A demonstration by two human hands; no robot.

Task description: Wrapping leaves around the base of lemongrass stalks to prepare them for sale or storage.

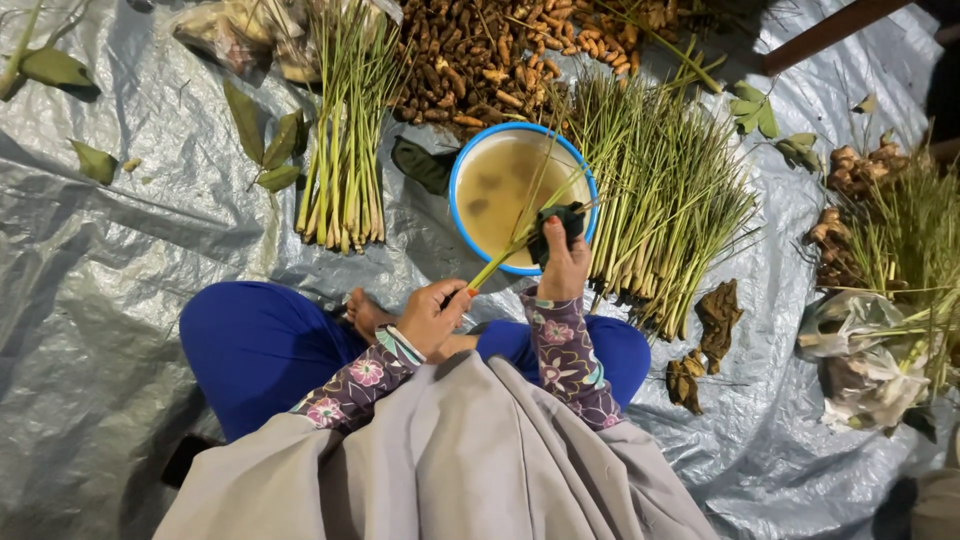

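Observation:
My left hand [432,315] grips the thick base end of a green lemongrass stalk [505,250] that slants up over a blue-rimmed bowl [458,170] of murky brown water. My right hand [565,265] pinches a dark cloth [560,225] around the same stalk, just over the bowl's near rim. I sit cross-legged in blue trousers, floral sleeves and a grey garment, with the bowl right in front of my knees.
A tied lemongrass bundle [345,150] lies left of the bowl and a large loose pile [665,200] lies right. Turmeric roots [490,55] are heaped behind. Ginger-like roots [855,170], a plastic bag [860,350] and loose leaves [265,140] rest on the silver tarp [110,300].

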